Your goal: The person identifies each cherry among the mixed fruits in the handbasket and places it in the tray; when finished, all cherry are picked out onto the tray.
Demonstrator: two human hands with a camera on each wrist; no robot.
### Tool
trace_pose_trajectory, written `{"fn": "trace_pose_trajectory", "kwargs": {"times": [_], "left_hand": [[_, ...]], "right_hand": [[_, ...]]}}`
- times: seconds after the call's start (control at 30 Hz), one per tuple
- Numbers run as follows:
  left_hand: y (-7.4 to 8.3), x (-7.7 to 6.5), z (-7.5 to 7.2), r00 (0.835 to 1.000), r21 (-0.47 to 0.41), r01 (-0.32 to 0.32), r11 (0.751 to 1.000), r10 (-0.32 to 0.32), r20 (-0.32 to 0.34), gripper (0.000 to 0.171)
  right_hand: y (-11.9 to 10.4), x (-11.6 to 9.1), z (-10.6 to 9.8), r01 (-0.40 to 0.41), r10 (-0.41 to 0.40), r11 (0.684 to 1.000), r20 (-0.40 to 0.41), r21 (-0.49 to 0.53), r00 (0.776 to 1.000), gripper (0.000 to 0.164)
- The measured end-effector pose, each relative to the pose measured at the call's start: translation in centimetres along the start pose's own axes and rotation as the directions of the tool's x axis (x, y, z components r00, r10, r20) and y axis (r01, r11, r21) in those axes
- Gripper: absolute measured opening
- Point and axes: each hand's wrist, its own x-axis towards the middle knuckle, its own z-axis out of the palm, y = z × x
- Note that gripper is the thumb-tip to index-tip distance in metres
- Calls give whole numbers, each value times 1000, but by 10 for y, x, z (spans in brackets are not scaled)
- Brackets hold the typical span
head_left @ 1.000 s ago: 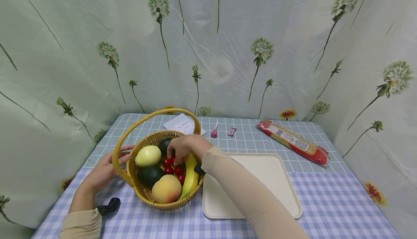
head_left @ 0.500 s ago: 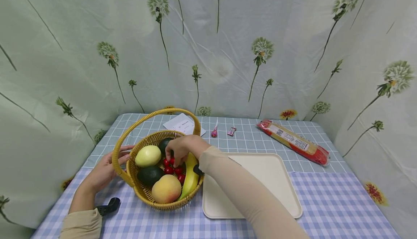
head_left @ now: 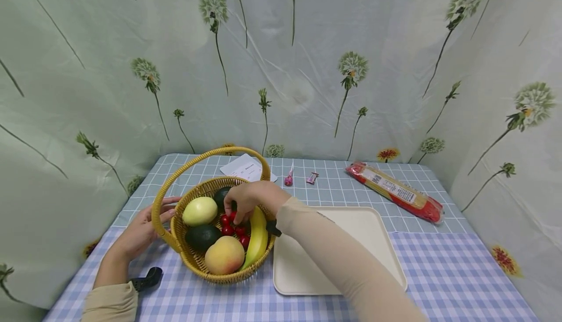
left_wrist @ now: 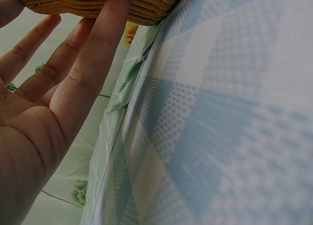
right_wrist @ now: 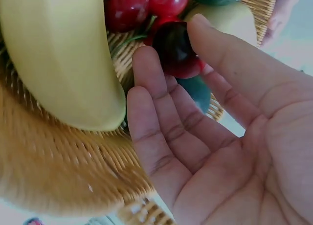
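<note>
A yellow wicker basket (head_left: pixel 193 261) with a tall handle holds fruit. Beside its left wall is my left hand (head_left: pixel 147 224), fingers extended; in the left wrist view its fingertips (left_wrist: pixel 115 10) meet the wicker underside. My right hand (head_left: pixel 251 199) reaches down into the basket from the right. Seen from the right wrist, its thumb and fingers pinch a dark red cherry (right_wrist: pixel 173 46), with other red cherries (right_wrist: pixel 127 10) right behind. A banana (head_left: pixel 256 239) lies along the right side, a peach (head_left: pixel 224 255) at the front, a dark avocado (head_left: pixel 203 237) and a pale yellow-green fruit (head_left: pixel 199 211) at the left.
A cream tray (head_left: pixel 373 263) stands to the right of the basket, partly under my right sleeve. Farther back lie a white paper (head_left: pixel 246 167), a lollipop (head_left: pixel 288 179), a small wrapped candy (head_left: pixel 312 178) and a red-ended pack of noodles (head_left: pixel 395 191).
My right hand shifts only slightly among the cherries, and its forearm moves a little to the right. The left hand and the basket stay in place.
</note>
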Motion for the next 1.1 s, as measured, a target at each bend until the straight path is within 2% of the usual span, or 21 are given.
{"fn": "trace_pose_trajectory", "kwargs": {"times": [0.1, 0.3, 0.7, 0.93, 1.1], "left_hand": [[0, 0, 1, 1000, -5, -3, 1000, 3, 2, 46], [0, -1, 1, 1000, 10, 15, 1000, -15, -6, 48], [1, -2, 1, 1000, 11, 26, 1000, -26, -11, 47], [2, -1, 1, 999, 13, 32, 999, -31, -13, 47], [1, -1, 1, 1000, 0, 28, 1000, -28, -6, 46]], "right_hand": [[2, -8, -2, 22, -22, 999, -20, -28, 1000, 16], [7, -29, -6, 117, -124, 988, -67, -102, 990, 19], [27, -65, -10, 205, -217, 975, -184, -85, 959, 21], [48, -86, -7, 254, -240, 967, -249, 27, 938, 24], [64, -100, -4, 259, -232, 964, -286, 63, 930, 23]]}}
